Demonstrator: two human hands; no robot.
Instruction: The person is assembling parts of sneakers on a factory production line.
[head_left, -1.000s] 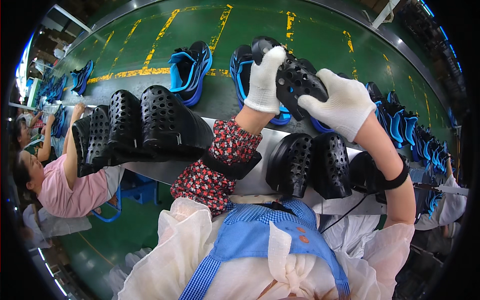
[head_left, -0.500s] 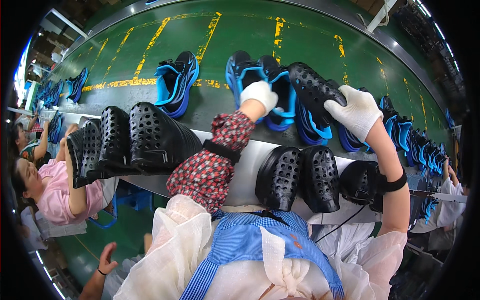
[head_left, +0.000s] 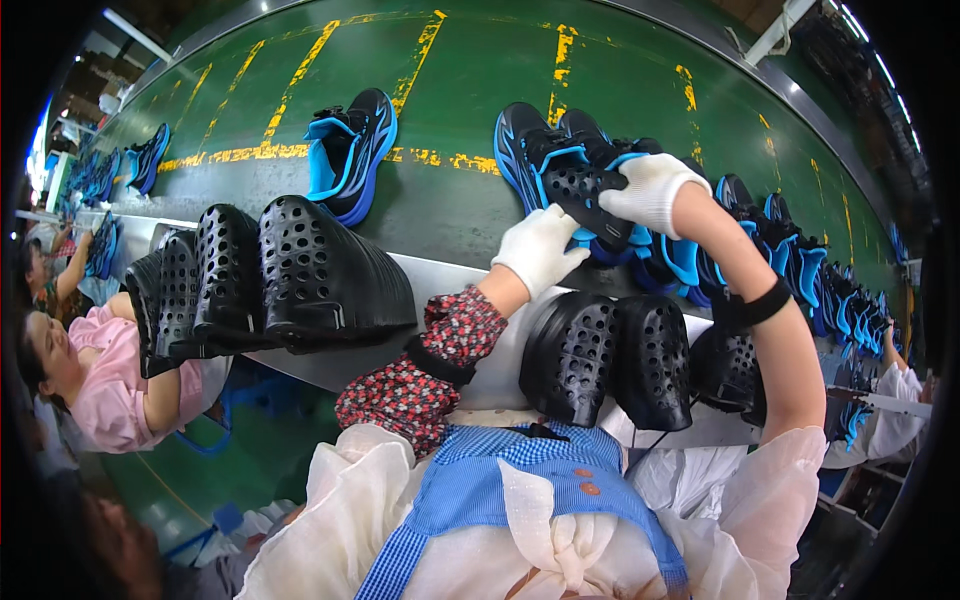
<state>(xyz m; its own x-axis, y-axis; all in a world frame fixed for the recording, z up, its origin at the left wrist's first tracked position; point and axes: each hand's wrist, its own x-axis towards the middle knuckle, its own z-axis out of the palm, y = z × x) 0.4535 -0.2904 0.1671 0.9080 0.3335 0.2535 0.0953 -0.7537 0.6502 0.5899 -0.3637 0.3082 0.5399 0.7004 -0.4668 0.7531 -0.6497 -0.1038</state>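
Note:
My right hand, in a white knit glove, grips the heel end of a black perforated shoe insert. The insert's toe end points into the opening of a black and blue sneaker; how deep it sits is hidden. At that sneaker's light blue heel is my left hand, also gloved, its fingers and thumb closed around the heel edge. Another sneaker stands close against it on the right. Nearest my wrists, more black inserts lie on the metal ledge.
A single sneaker stands to the left on the green conveyor belt. Stacked black inserts rest on the left of the ledge. Several sneakers line the belt at right. A person in pink works at the left.
The insert has come down from above the sneakers to the opening of the left one of the pair. My left hand has shifted right and nearer to me, onto the heel.

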